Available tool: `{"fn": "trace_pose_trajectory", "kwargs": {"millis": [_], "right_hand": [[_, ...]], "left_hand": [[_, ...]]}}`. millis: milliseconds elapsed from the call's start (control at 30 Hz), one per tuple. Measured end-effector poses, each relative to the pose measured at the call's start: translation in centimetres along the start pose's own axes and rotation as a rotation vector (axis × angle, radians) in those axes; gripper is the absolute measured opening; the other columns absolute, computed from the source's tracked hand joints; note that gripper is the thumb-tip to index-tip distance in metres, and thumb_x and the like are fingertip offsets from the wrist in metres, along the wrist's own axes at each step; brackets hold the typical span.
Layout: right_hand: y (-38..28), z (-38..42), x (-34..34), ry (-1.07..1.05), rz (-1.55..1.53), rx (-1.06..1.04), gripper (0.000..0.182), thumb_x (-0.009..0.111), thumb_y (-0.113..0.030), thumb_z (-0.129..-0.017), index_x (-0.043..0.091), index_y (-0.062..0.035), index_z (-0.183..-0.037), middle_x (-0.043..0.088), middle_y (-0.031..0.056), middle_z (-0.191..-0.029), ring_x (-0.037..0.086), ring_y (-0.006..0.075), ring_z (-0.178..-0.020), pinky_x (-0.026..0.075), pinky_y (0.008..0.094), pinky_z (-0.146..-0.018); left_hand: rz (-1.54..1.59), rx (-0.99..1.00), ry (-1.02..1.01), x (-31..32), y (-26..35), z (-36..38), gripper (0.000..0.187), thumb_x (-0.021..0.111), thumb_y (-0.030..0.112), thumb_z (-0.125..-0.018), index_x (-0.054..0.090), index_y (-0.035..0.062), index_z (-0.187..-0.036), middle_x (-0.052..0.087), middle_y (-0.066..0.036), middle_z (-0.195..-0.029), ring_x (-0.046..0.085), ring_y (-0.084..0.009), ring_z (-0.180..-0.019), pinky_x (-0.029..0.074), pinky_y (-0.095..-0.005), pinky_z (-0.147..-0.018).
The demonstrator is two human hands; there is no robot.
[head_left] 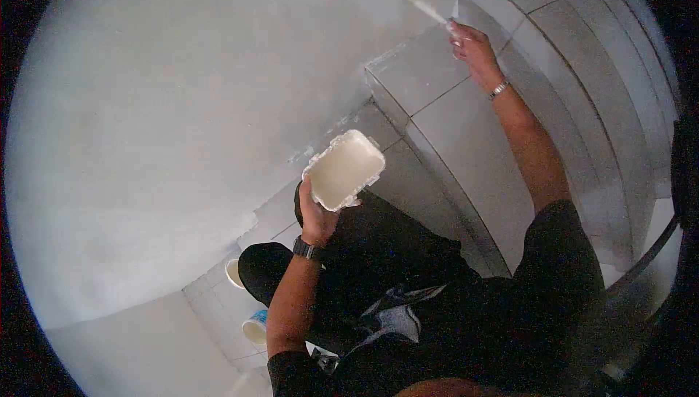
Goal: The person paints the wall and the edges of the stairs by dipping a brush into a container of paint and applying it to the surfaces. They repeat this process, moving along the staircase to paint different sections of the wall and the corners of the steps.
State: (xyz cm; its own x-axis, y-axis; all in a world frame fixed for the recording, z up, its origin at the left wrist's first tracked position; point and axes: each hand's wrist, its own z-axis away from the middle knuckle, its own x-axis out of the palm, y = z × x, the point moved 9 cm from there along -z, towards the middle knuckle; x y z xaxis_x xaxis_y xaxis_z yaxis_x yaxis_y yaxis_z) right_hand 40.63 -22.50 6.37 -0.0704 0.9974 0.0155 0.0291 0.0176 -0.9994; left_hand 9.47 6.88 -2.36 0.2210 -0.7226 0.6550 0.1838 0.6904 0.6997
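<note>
A white rectangular tub (345, 168) with a crusted, uneven rim rests in my left hand (317, 215), with the thumb along its near side. Pale cream paint shows inside it. My right hand (470, 47) is stretched out to the upper right, fingers wrapped round the handle of a paintbrush (431, 9). The head of the brush is pale and smeared by motion, overlapping the lower part of the wall (167, 127) near the stair edge.
Grey tiled stairs (444, 102) climb toward the upper right. Beside my knee stands a bucket (234, 273) with pale contents, and a blue-and-white bucket (255, 331) is closer in. A dark curved cable-like strip (648, 255) runs at the right.
</note>
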Motion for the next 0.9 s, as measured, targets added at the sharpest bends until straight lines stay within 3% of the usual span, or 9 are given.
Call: {"fn": "trace_pose_trajectory", "kwargs": {"millis": [133,200,333,433,567,667,733,800,900], "right_hand": [[0.2,2.1,-1.4,0.029,0.157,0.008,0.034,0.062,-0.036,-0.086,0.068,-0.0034,-0.093,0.051,-0.0036,-0.063,0.042,0.0064,-0.055,0.033,0.0245,-0.047],[1.0,3.1,-0.7,-0.035,0.607,-0.011,0.039,0.058,-0.042,-0.086,0.066,-0.0035,-0.084,0.053,-0.0010,-0.061,0.046,0.0085,-0.054,0.038,0.0274,-0.049],[3.3,1.7,1.2,-0.067,0.621,-0.028,0.038,0.058,-0.041,-0.087,0.067,-0.0043,-0.084,0.052,-0.0010,-0.059,0.046,0.0090,-0.052,0.038,0.0281,-0.048],[0.4,0.5,2.8,-0.050,0.510,-0.046,0.036,0.057,-0.039,-0.088,0.066,-0.0043,-0.086,0.051,-0.0017,-0.062,0.046,0.0087,-0.053,0.037,0.0261,-0.047],[-3.0,4.3,2.8,-0.210,-0.292,-0.016,0.030,0.056,-0.035,-0.090,0.061,-0.0053,-0.089,0.050,-0.0028,-0.067,0.046,0.0055,-0.058,0.036,0.0202,-0.049],[-5.3,8.5,1.9,-0.099,-0.166,-0.021,0.027,0.056,-0.031,-0.090,0.062,-0.0049,-0.088,0.050,-0.0028,-0.067,0.047,0.0071,-0.059,0.038,0.0220,-0.051],[-8.9,12.2,4.0,-0.211,0.502,-0.375,0.023,0.058,-0.027,-0.089,0.063,-0.0047,-0.087,0.055,0.0006,-0.068,0.052,0.0119,-0.061,0.042,0.0265,-0.054],[-11.6,16.6,7.7,-0.369,0.740,-0.705,0.020,0.059,-0.024,-0.087,0.064,-0.0047,-0.086,0.061,0.0061,-0.072,0.058,0.0203,-0.063,0.047,0.0336,-0.058],[-10.0,20.3,11.4,-0.639,1.103,-0.908,0.017,0.062,-0.018,-0.083,0.066,-0.0074,-0.095,0.062,0.0083,-0.080,0.059,0.0233,-0.069,0.048,0.0353,-0.060]], "left_hand": [[0.049,0.007,-0.003,0.1,0.1,0.1,0.060,0.026,0.050,-0.093,0.040,0.0050,-0.131,0.053,-0.014,-0.124,0.057,-0.0299,-0.107,0.054,-0.0463,-0.073],[0.009,0.005,-0.023,0.3,0.2,0.0,0.060,0.027,0.050,-0.094,0.040,0.0048,-0.131,0.053,-0.014,-0.123,0.057,-0.0297,-0.106,0.054,-0.0461,-0.073],[0.038,-0.001,0.005,0.1,0.0,0.4,0.059,0.028,0.049,-0.094,0.040,0.0045,-0.131,0.053,-0.014,-0.123,0.057,-0.0294,-0.106,0.054,-0.0458,-0.073],[0.016,0.062,-0.014,-0.6,0.0,-0.2,0.059,0.029,0.048,-0.094,0.039,0.0044,-0.132,0.053,-0.014,-0.124,0.057,-0.0298,-0.106,0.054,-0.0455,-0.073],[0.063,0.038,-0.014,-0.5,0.3,-0.1,0.062,0.029,0.050,-0.093,0.037,0.0040,-0.133,0.050,-0.016,-0.127,0.056,-0.0343,-0.108,0.056,-0.0488,-0.075],[0.026,0.033,-0.083,0.5,0.7,0.3,0.062,0.027,0.051,-0.093,0.037,0.0034,-0.133,0.051,-0.016,-0.126,0.055,-0.0339,-0.109,0.054,-0.0460,-0.082],[0.001,0.036,-0.093,0.5,0.6,0.6,0.059,0.028,0.049,-0.095,0.039,0.0046,-0.132,0.052,-0.013,-0.125,0.057,-0.0283,-0.106,0.053,-0.0456,-0.079],[-0.074,0.094,-0.055,-0.5,0.4,1.2,0.058,0.029,0.048,-0.095,0.039,0.0042,-0.133,0.052,-0.013,-0.126,0.057,-0.0284,-0.107,0.052,-0.0457,-0.080],[-0.066,0.174,-0.073,-0.4,1.5,0.3,0.057,0.029,0.046,-0.096,0.038,0.0034,-0.133,0.051,-0.013,-0.127,0.056,-0.0284,-0.109,0.051,-0.0464,-0.083]]}}
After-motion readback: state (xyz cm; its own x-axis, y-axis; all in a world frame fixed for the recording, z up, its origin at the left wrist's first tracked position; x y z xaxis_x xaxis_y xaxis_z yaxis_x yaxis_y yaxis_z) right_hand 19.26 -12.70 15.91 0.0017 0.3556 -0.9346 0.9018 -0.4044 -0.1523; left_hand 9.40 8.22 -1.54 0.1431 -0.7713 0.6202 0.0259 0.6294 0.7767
